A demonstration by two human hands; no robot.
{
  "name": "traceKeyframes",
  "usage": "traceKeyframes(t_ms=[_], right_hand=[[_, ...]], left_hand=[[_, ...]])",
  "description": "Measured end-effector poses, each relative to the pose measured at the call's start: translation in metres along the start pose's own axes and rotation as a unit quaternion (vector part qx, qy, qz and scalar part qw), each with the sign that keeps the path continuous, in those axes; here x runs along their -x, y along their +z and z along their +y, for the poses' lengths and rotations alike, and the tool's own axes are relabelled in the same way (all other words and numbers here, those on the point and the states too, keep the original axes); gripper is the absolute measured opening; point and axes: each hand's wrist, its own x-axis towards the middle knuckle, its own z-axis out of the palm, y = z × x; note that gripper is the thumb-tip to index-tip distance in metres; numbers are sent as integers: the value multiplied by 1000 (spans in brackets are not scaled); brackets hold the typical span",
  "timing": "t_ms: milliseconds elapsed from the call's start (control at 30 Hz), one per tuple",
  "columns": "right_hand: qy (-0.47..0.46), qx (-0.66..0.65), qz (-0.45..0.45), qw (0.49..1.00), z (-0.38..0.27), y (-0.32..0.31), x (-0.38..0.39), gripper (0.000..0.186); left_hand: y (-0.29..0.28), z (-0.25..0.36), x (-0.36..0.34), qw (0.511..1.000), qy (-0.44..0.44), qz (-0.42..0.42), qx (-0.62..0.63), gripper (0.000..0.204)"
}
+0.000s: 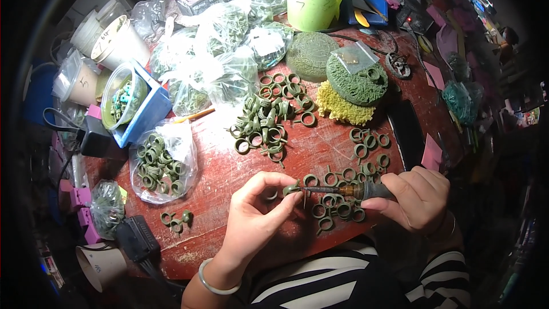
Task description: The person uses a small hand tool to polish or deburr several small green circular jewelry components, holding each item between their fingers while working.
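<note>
Between the thumb and forefinger of my left hand [249,217] is a small green ring [291,187]. My right hand [420,199] is closed around the dark grip of a soldering iron [350,189]. The iron points left, and its thin tip reaches the ring, though whether they touch I cannot tell. Several loose green rings [343,210] lie just beneath the iron. Beyond my hands, a larger heap of green rings [266,117] spreads over the red table [220,157], and a smaller group of rings [360,150] sits right of it.
A plastic bag of rings [163,160] lies at left, near a blue bin [150,106]. Filled clear bags [223,74] and a lime-green bucket [314,0] stand at the back. Round green and yellow blocks [346,103] sit right of centre, beside a black phone [407,134].
</note>
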Motion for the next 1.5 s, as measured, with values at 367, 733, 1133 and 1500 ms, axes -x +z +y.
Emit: traceKeyframes(t_ms=[367,733,1133,1500], right_hand=[[-11,-7,-10,1000,2,2,1,40],[-11,-9,-12,1000,2,4,0,40],[-6,-19,-19,1000,2,3,-2,40],[5,-11,10,1000,4,-12,-4,40]], left_hand=[[2,-3,0,998,50,6,-30,22],[3,1,0,995,83,4,-61,22],[6,-1,1,999,28,32,3,22],[-2,-3,-1,996,-43,-3,84,15]])
